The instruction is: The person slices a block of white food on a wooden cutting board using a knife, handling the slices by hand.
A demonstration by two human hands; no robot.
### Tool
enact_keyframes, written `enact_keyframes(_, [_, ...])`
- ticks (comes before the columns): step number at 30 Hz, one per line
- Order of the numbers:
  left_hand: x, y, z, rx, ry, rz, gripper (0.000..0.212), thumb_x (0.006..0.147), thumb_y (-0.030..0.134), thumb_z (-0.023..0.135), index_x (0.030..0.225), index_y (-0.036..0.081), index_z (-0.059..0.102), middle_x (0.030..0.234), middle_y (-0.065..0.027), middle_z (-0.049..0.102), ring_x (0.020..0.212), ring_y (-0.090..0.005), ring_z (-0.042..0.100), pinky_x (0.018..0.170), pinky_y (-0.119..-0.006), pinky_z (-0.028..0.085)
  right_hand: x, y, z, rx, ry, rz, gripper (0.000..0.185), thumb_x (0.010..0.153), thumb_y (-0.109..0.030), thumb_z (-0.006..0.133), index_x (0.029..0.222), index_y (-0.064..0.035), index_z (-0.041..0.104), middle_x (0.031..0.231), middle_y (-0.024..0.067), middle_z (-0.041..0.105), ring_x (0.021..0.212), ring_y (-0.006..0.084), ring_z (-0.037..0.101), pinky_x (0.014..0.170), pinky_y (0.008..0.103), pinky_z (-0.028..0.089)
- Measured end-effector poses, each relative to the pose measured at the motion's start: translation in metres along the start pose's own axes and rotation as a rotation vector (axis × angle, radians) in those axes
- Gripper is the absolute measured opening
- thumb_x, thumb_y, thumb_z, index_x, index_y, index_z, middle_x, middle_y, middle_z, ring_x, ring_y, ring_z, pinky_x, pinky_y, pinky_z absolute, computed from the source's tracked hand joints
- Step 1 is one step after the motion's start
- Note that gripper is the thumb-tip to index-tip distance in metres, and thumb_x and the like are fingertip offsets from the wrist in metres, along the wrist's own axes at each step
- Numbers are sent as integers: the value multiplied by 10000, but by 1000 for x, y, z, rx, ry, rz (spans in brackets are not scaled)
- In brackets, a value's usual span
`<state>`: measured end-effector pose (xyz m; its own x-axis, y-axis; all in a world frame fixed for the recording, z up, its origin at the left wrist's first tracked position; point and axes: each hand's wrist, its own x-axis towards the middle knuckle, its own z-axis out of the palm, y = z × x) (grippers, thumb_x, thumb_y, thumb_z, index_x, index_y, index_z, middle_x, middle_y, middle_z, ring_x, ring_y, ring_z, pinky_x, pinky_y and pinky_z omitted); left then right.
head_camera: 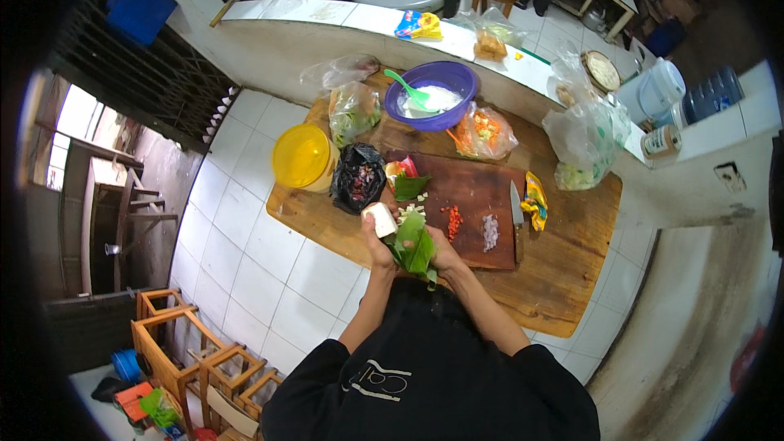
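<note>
My left hand [378, 251] grips a white block of food [381, 220], possibly tempeh, above the near left corner of a brown cutting board [478, 174]. In my right hand [446, 251] is a folded green leaf [418, 251], which hangs down between both hands. Pale cut pieces [410, 213] lie just past the leaf, partly hidden by it. Farther right on the board are small piles of chopped red chili [454, 223] and a pale chopped ingredient [490, 233]. A knife [516, 202] rests along the board's right edge.
Around the board stand a black plastic bag [358, 180], a yellow-lidded tub [301, 156], a purple basin [456, 113] of white powder with a green spoon [416, 95], bagged vegetables [487, 133] and a yellow packet [535, 202]. A low tiled wall [361, 15] borders the wooden table [563, 269].
</note>
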<state>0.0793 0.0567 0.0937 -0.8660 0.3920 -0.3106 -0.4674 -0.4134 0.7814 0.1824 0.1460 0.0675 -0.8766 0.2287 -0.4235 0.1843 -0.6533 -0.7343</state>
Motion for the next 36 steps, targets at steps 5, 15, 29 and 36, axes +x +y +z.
enact_keyframes(5, [16,16,-20,-187,163,62,516,963,575,449,1117,95,557,955,-96,646,821,-203,600,743,-348,488,59,-17,-32,-435,103,-318,442,832,-9,708,1252,-6,570,1120,81,679,1025,183,630,910,319,492])
enact_keyframes(15, [28,37,-67,-55,133,-50,529,958,543,485,1226,90,545,956,-94,649,764,-185,614,698,-335,490,130,-39,-43,-1373,340,-51,452,784,-154,718,1178,-11,548,1097,296,635,1060,486,604,899,540,495])
enact_keyframes(29, [63,50,-89,1105,-92,114,579,852,335,715,1291,-14,572,1456,-303,417,1337,-371,447,1107,-380,338,180,-39,56,-1262,193,-272,408,788,-41,666,1124,63,461,1008,339,625,992,523,597,874,549,472])
enact_keyframes(36, [63,49,-100,955,-37,176,604,836,339,738,1242,-79,579,1289,-212,540,1185,-317,538,1014,-354,409,205,3,79,-1163,255,-308,334,779,6,637,1079,75,507,1077,348,594,1036,529,580,879,532,487])
